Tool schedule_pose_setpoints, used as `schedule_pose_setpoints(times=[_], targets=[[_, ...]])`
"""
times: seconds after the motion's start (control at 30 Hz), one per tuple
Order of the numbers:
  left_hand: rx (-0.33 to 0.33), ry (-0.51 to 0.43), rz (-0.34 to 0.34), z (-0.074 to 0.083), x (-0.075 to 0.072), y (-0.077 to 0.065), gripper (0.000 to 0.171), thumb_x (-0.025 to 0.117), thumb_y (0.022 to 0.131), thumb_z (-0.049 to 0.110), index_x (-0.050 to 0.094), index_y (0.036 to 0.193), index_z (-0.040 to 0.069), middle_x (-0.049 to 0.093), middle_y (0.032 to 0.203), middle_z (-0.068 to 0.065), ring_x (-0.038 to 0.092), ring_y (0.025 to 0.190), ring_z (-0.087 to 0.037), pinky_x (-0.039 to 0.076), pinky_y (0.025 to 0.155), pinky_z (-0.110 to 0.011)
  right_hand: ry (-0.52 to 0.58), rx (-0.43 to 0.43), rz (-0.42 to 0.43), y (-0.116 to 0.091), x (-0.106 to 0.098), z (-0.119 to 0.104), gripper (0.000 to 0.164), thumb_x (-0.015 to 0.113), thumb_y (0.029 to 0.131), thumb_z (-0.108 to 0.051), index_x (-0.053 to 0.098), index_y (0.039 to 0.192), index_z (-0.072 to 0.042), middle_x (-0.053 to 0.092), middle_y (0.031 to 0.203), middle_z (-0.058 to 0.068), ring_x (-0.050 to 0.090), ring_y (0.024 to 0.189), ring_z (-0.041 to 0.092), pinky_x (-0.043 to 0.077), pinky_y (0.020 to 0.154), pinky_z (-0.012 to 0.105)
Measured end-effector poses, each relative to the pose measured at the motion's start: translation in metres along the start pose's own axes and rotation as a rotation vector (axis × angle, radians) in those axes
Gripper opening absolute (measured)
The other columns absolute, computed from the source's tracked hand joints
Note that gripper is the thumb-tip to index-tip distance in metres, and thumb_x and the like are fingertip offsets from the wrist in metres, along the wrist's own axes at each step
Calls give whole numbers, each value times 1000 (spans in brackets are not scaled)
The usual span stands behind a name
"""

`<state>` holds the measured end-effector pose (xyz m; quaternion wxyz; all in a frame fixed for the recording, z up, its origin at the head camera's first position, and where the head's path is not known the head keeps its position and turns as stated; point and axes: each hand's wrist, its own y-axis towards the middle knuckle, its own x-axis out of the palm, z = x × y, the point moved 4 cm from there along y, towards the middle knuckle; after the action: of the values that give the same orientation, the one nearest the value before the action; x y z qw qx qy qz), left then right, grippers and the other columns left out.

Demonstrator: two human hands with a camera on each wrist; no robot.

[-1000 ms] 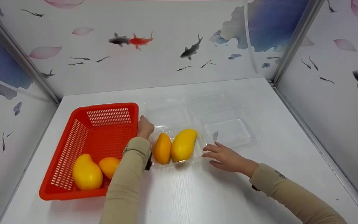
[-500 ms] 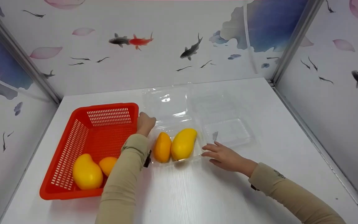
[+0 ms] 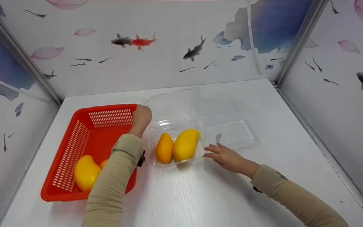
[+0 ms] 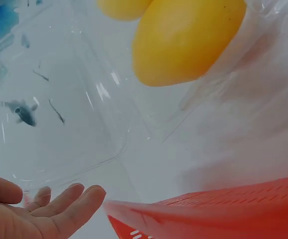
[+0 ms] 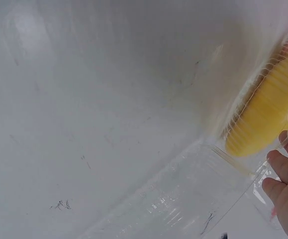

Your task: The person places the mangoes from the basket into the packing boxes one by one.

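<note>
A clear plastic clamshell box [image 3: 200, 159] holds two yellow mangoes, the left mango [image 3: 164, 148] narrower and more orange than the right mango [image 3: 186, 145]. Its clear lid [image 3: 175, 104] stands tilted up on the far side. My left hand [image 3: 142, 118] is over the basket's far right corner, beside the lid; in the left wrist view its fingers [image 4: 79, 206] are fairly straight near the lid's edge, contact unclear. My right hand [image 3: 230, 157] has spread fingers at the box's right side; in the right wrist view the fingers [image 5: 283, 167] reach its rim.
A red plastic basket [image 3: 50, 179] stands at left with a large mango [image 3: 86, 173] and another mango [image 3: 104, 163] mostly hidden by my left sleeve. A second clear clamshell box [image 3: 232, 134] lies open at the right. Printed panels enclose the white table [image 3: 181, 201].
My left hand has moved left and away from me, from the near box's left side to the basket's corner. The lid has shifted its tilt. My right hand has stayed almost still.
</note>
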<state>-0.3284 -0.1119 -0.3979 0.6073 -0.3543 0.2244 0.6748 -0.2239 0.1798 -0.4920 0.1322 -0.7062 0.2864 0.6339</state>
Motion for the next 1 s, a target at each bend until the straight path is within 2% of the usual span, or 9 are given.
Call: schedule_pose_setpoints(times=[0.07, 0.13, 0.23, 0.33, 0.47, 0.57, 0.73, 0.9, 1.0], targets=[[29, -49, 30, 1, -6, -1, 38, 31, 99, 21, 46, 122, -4, 55, 112, -19, 55, 98, -28, 48, 89, -36, -3, 0, 5, 0, 0, 0, 43, 65, 80, 3, 57, 119, -12, 53, 128, 13, 49, 119, 31, 35, 99, 50], [44, -155, 73, -1, -12, -2, 40, 27, 99, 23, 48, 120, -2, 57, 113, -18, 56, 101, -29, 47, 91, -37, -5, 8, 0, -1, 0, 0, 43, 64, 80, 3, 56, 120, -12, 53, 129, 12, 49, 119, 31, 34, 100, 50], [103, -165, 111, -3, -18, -2, 39, 27, 97, 22, 57, 109, 0, 60, 110, -15, 56, 101, -28, 46, 91, -38, 6, 26, -15, -1, 0, 0, 43, 64, 81, 2, 56, 121, -12, 52, 130, 12, 48, 121, 31, 33, 101, 50], [140, -169, 111, -6, -22, -3, 38, 28, 94, 18, 62, 95, 2, 63, 103, -14, 55, 96, -28, 46, 87, -39, 27, 32, -14, -1, 0, 1, 42, 63, 81, 2, 56, 120, -12, 52, 130, 12, 48, 121, 30, 32, 101, 50], [181, -155, 97, -11, -23, -3, 37, 32, 90, 15, 65, 82, 0, 65, 102, -14, 56, 96, -28, 46, 88, -38, 78, 31, 38, 0, -5, 3, 39, 63, 80, 5, 59, 116, -8, 55, 125, 13, 50, 118, 29, 34, 100, 51], [213, -158, 64, -14, -22, -1, 34, 37, 87, 14, 66, 80, -3, 65, 106, -15, 56, 99, -29, 46, 88, -38, 141, 73, 89, -2, -12, 7, 36, 62, 81, 5, 59, 115, -6, 57, 120, 12, 52, 113, 28, 38, 98, 47], [231, -210, -74, -18, -17, -1, 29, 41, 85, 16, 62, 73, -1, 63, 110, -15, 52, 96, -29, 44, 78, -33, 297, 234, 179, -4, -23, 15, 29, 57, 85, 3, 59, 113, -4, 61, 109, 8, 57, 101, 25, 47, 88, 40], [274, -128, -203, -17, -13, -6, 27, 43, 82, 17, 57, 65, 2, 60, 118, -14, 53, 104, -29, 43, 76, -31, 578, 466, 196, -5, -24, 25, 30, 49, 91, -1, 53, 120, -2, 64, 91, 15, 61, 77, 24, 53, 73, 36], [276, -56, -243, -19, -11, -6, 29, 45, 83, 22, 57, 66, 1, 64, 92, -13, 53, 86, -26, 41, 70, -29, 786, 606, 155, -7, -19, 30, 39, 45, 93, -6, 41, 132, -2, 63, 85, 21, 60, 64, 20, 53, 65, 32]])
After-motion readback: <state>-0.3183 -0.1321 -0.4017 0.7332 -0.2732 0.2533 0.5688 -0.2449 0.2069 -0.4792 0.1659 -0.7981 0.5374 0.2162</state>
